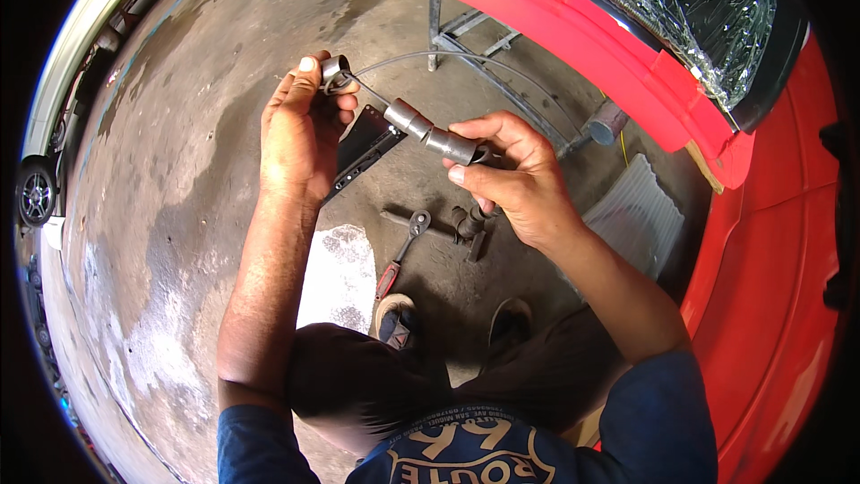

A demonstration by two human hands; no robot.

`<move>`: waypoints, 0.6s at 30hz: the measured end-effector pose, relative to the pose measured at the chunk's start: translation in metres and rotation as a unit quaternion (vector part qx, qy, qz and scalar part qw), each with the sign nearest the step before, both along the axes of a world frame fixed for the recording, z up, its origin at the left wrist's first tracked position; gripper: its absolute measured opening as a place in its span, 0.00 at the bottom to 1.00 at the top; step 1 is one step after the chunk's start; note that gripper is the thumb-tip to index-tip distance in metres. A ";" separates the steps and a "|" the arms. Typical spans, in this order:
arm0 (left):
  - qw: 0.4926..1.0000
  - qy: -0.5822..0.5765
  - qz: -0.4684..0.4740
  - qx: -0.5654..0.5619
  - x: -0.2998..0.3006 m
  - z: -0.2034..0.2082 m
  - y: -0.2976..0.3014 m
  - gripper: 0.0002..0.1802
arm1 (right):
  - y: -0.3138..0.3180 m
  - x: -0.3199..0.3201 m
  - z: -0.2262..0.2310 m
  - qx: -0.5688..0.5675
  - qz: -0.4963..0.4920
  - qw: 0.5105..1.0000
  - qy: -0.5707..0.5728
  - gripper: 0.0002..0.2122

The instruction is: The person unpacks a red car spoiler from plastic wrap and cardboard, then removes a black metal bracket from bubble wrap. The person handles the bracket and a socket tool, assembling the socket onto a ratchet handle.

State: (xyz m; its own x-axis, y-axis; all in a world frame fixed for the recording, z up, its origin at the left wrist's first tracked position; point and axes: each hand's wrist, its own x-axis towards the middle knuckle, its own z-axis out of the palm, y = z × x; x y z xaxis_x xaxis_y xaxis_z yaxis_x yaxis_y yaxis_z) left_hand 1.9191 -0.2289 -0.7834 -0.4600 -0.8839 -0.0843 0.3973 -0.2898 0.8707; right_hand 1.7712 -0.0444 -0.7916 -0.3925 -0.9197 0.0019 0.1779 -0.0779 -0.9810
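Observation:
Between my hands, several short dark metal sleeves are strung along a thin wire (369,90). My left hand (298,125) is closed, pinching one metal sleeve (335,69) and the wire beside it. A middle metal sleeve (408,119) hangs on the wire, its end against another metal sleeve (451,146). That one is gripped at its open end between the thumb and fingers of my right hand (515,175). From the left sleeve a longer stretch of wire loops away to the right, behind my right hand. Both hands are raised above the floor.
Below lie a ratchet wrench (417,226) with a red handle, a dark metal part with a bar (468,226) and a flat black bracket (365,148). A red panel (555,18) rests on a metal stand (448,36). A red car body (761,260) is at right, a light car at far left.

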 end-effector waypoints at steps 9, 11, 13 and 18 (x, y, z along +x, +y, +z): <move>1.000 -0.009 -0.002 -0.009 -0.002 -0.001 0.000 0.18 | -0.001 -0.005 -0.005 -0.012 0.004 0.999 0.043 0.17; 1.000 -0.009 -0.003 -0.007 -0.002 -0.001 0.000 0.18 | -0.001 -0.006 -0.004 -0.019 0.012 0.999 0.027 0.15; 1.000 -0.013 -0.006 -0.011 -0.001 -0.002 -0.001 0.18 | -0.001 -0.006 -0.004 -0.013 0.017 1.000 0.004 0.15; 0.999 -0.026 -0.021 -0.015 0.001 -0.004 -0.004 0.20 | -0.002 -0.008 -0.005 -0.003 0.049 0.997 -0.067 0.16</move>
